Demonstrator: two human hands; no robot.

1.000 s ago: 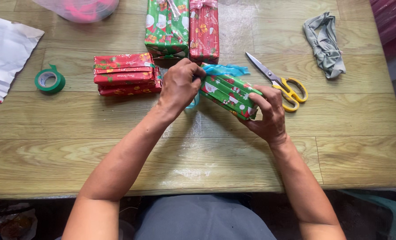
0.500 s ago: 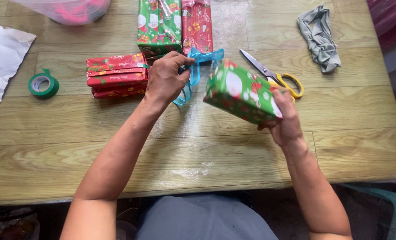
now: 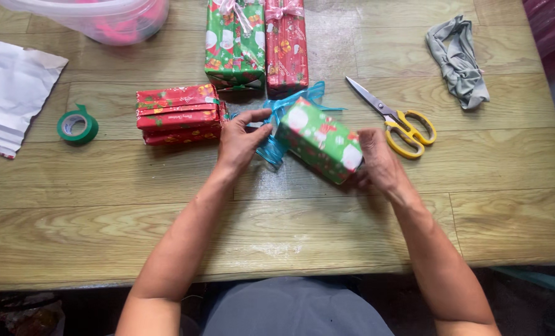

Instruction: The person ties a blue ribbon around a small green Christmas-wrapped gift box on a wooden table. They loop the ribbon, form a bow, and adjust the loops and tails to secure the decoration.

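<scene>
Now both hands are down at table level: left hand (image 3: pixel 239 142) pinches the blue ribbon (image 3: pixel 276 134) at the near-left end of the green wrapped box (image 3: pixel 319 140), fingers closed on the ribbon; right hand (image 3: pixel 380 163) grips the box's right end, fingers curled round it. Half a second ago the box was lifted and tilted in the right hand; it now lies flat on the table (image 3: pixel 290 230), angled, between the two hands. A second ago the ribbon was mostly hidden under the left hand, now it fans out above and left of the box, loose ends showing. Reads as box set back down with the ribbon being worked at one end, not yet a finished bow. Outward: a stack of red wrapped boxes (image 3: pixel 179 114) just left of the left hand, a green box with bow (image 3: pixel 234 43) and a red box with bow (image 3: pixel 286 43) upright behind, yellow-handled scissors (image 3: pixel 395 118) just right of the box, green tape roll (image 3: pixel 77 126) far left, grey cloth (image 3: pixel 461 62) far right, white paper (image 3: pixel 13 93) at left edge, clear tub (image 3: pixel 97 18) top left.
</scene>
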